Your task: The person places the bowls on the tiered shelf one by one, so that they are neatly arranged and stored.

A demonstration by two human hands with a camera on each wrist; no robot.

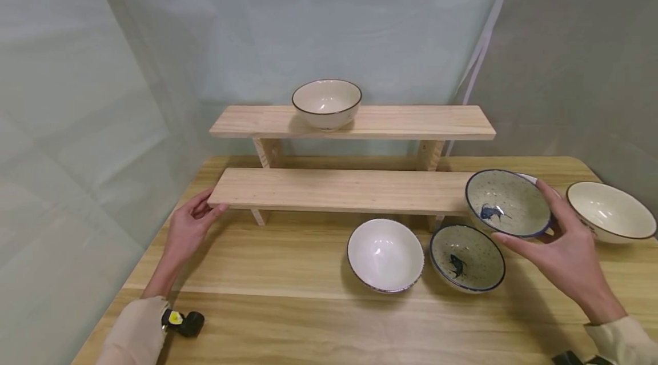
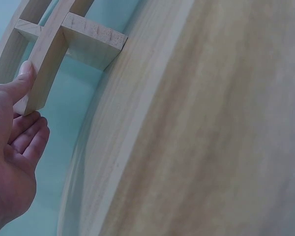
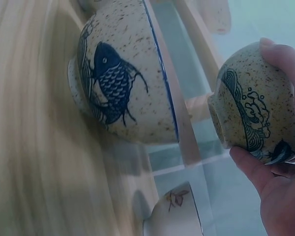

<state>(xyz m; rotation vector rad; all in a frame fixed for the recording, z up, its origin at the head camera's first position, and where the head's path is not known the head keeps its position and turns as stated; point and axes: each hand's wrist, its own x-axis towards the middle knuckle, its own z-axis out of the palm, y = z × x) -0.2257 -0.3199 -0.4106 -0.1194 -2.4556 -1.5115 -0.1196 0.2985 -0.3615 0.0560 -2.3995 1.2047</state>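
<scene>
Your wood-grain table [image 1: 277, 296] holds: round white bowl [image 1: 385, 253], speckled blue-rimmed bowl [image 1: 473, 259], cream brown-rimmed bowl [image 1: 612, 211], pale two-tier wooden shelf [image 1: 329, 189].

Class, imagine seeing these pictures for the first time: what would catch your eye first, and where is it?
Probably the speckled blue-rimmed bowl held in the right hand, near the right end of the lower board. Next might come the cream bowl sitting alone on the upper board, then the left hand pinching the lower board's left end.
</scene>
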